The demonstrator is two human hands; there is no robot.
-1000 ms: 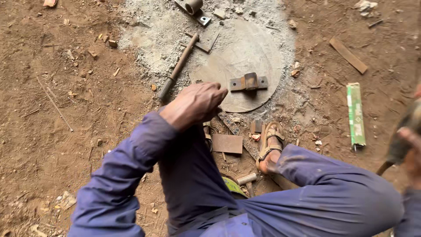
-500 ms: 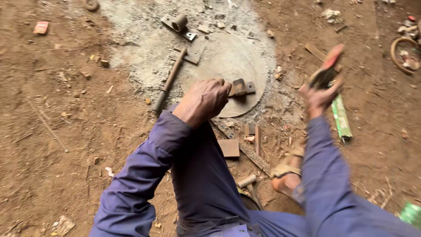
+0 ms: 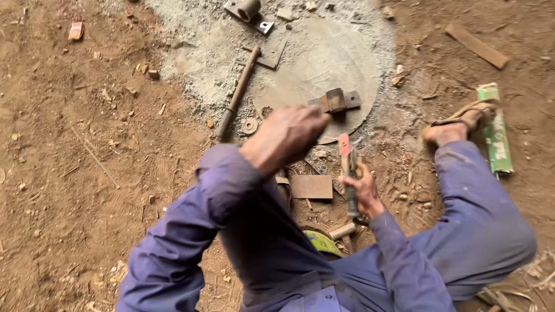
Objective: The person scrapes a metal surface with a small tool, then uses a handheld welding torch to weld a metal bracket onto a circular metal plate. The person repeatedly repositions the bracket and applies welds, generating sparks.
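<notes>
The left hand (image 3: 289, 136) hovers loosely curled, holding nothing, beside the bracket (image 3: 335, 101) on the round plate (image 3: 324, 63). The right hand (image 3: 361, 188) has its fingers wrapped around a red-tipped tool (image 3: 347, 167), held upright near the plate's edge, ready for use.

An open-air metal workshop on bare earth: the dirt floor (image 3: 87, 190) is strewn with chips and scraps, a round steel plate (image 3: 324, 63) lies in grey dust, with a hammer (image 3: 237, 92), a metal bracket (image 3: 335, 101) and flat offcuts (image 3: 312, 186) lying around.
</notes>
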